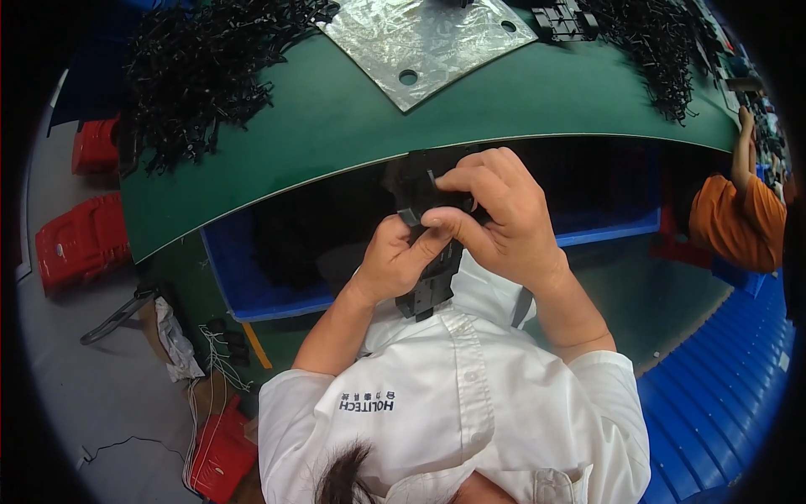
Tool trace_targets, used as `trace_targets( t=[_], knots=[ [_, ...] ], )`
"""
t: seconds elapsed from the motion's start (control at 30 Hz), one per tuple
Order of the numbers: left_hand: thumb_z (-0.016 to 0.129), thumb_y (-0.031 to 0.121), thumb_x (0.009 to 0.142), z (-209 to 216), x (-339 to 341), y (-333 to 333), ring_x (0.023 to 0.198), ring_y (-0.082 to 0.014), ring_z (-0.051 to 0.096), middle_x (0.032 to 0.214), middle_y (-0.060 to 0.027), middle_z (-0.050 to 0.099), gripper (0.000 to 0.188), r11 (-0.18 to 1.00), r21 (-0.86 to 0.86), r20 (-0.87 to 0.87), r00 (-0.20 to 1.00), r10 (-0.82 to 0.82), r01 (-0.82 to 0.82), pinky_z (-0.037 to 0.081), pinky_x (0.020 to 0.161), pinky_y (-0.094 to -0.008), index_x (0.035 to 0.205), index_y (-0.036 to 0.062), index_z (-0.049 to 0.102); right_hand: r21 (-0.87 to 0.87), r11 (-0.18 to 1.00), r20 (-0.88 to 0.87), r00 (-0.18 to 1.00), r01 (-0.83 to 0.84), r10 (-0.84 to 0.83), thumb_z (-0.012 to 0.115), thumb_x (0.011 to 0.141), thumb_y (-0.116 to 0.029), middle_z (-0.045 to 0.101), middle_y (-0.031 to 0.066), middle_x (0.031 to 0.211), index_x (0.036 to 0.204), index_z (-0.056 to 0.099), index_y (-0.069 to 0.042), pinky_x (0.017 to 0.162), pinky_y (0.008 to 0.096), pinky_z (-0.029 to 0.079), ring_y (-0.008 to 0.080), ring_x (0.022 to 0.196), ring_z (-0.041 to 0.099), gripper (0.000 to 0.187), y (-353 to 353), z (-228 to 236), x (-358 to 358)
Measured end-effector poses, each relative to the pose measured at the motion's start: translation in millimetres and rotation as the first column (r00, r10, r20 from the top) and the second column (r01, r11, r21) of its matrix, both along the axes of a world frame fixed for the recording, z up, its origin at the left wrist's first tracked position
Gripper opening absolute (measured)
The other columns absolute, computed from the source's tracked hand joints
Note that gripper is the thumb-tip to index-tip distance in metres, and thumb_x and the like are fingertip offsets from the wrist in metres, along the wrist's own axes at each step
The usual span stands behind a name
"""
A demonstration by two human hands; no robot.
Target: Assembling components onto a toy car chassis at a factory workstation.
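Note:
A long black plastic part point(426, 292) is held upright before my white shirt, just off the table's front edge. My left hand point(396, 259) grips its lower left side, with the thumb pressed along it. My right hand point(502, 212) is closed at its upper end, thumb and fingers bent against the part. The right fingertips meet near a thin piece standing up there; whether they pinch a separate small piece cannot be made out. Dark surroundings blur the part's upper outline.
On the green table point(353, 143) lie a metal plate point(420, 50) with holes, heaps of small black plastic pieces point(201, 76) on both sides, and a black plastic frame point(566, 20). A blue bin point(269, 311) stands below. Red plastic containers point(82, 244) are left; a person in orange point(739, 223) is right.

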State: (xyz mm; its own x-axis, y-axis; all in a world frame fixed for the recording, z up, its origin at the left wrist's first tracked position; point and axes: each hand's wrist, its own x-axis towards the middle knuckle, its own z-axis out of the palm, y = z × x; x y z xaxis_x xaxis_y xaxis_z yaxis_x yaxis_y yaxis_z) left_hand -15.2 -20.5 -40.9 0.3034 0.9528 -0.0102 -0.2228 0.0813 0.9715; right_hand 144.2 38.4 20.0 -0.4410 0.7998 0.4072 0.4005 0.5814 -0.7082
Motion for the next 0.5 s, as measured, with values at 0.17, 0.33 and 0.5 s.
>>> trace_targets(
  t=[0.17,0.33,0.5],
  knots=[
    [0.052,0.022,0.094,14,4,0,0.085,-0.0110,0.059,0.098,-0.0077,0.065,0.033,0.998,-0.062,0.156,0.987,0.028,-0.018,0.048,0.073,-0.0241,0.116,-0.0018,0.056,-0.012,0.986,-0.364,0.918,0.166,-0.159,0.076,0.069,-0.003,0.057,0.0125,0.091,0.096,0.061,0.001,0.058,0.0245,0.048,0.0157,0.071,0.056,0.031,-12,-18,1],
    [0.051,0.021,0.094,22,4,-2,0.094,-0.0139,0.059,0.102,-0.0114,0.065,0.035,0.994,-0.100,0.189,0.982,-0.013,0.032,0.048,0.080,-0.0265,0.121,-0.0023,0.052,-0.128,0.965,-0.332,0.907,0.230,-0.261,0.071,0.074,0.000,0.058,0.0114,0.091,0.102,0.062,0.002,0.059,0.0225,0.048,0.0137,0.067,0.056,0.030,-18,-22,5],
    [0.052,0.021,0.094,20,7,-4,0.094,-0.0132,0.059,0.104,-0.0108,0.064,0.035,0.992,-0.123,0.186,0.983,0.003,0.021,0.048,0.080,-0.0262,0.120,-0.0019,0.052,-0.243,0.950,-0.304,0.915,0.195,-0.266,0.067,0.075,0.003,0.060,0.0105,0.082,0.101,0.063,0.002,0.057,0.0224,0.049,0.0144,0.067,0.059,0.026,-19,-16,5]
  ],
)
